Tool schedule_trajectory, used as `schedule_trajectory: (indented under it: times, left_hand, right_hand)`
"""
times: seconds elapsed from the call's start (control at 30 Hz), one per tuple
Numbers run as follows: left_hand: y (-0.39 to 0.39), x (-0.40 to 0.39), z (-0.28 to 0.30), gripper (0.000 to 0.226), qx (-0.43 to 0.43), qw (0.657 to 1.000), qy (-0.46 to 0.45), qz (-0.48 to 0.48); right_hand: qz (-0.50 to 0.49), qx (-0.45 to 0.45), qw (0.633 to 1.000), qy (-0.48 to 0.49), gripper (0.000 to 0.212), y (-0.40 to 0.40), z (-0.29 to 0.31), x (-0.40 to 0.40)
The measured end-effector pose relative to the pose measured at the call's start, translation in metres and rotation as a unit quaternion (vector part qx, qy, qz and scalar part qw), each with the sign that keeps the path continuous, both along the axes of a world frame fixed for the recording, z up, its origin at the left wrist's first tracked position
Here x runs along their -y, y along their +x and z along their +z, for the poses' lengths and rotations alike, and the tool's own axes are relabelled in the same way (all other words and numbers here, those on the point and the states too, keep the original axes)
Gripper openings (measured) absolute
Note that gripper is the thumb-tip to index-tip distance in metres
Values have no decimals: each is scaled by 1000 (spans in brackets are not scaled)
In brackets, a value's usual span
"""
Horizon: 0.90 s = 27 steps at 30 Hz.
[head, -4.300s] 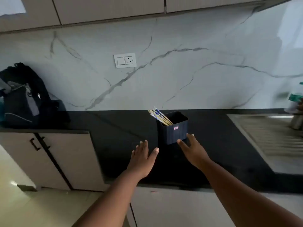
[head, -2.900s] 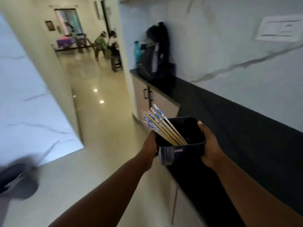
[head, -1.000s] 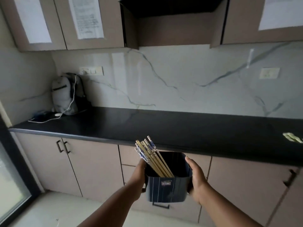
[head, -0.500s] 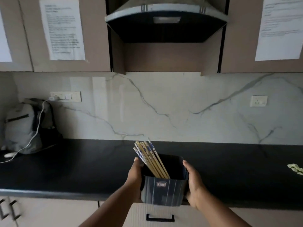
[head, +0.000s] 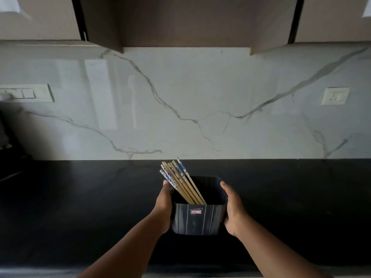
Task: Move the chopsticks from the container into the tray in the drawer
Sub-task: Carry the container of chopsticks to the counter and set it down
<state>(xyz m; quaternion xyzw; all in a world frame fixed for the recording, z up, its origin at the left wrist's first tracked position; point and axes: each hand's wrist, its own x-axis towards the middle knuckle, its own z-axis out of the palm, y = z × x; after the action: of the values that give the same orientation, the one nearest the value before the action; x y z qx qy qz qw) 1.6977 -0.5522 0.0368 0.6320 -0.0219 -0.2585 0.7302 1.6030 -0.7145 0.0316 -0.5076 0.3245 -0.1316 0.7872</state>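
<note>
A dark blue square container [head: 197,219] with a small red label sits between my two hands over the black countertop [head: 80,207]. Several wooden chopsticks [head: 180,181] with blue-and-white patterned tops lean to the upper left out of it. My left hand [head: 163,209] grips the container's left wall and my right hand [head: 232,209] grips its right wall. Whether the container touches the counter, I cannot tell. No drawer or tray is in view.
A white marble backsplash [head: 180,107] rises behind the counter, with a switch plate [head: 26,93] at left and a socket [head: 334,96] at right. Upper cabinets [head: 40,17] and a dark hood recess hang overhead. A dark object sits at the far left edge.
I have come up to this counter with the container held in both hands; it is now over the countertop, farther forward than before. The drawer fronts below have dropped out of view.
</note>
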Motion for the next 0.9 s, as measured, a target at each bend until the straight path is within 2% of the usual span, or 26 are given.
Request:
schedule_trajectory:
  times: [0.23,0.43,0.6,0.8,0.9]
  left_hand:
    - [56,44,-9,67,-23,998,-12,51]
    - [66,53,-36,63,-41,996,-2,80]
    - [67,45,-52,56,-2,997,40,59]
    - [58,19,-55,55,74,987,141,24]
    - [44,-11,-67,57,139,962,234,-25]
  right_hand:
    - [69,-6,998,4,57,74,-8,54]
    - [96,-47,994,-7,65,92,-34,69]
    - [107,-59,992,-37,68,83,-50,63]
    - [22,-110,988,-110,72,68,-41,57]
    - [-38,-110,982,-150,69,43,-45,48]
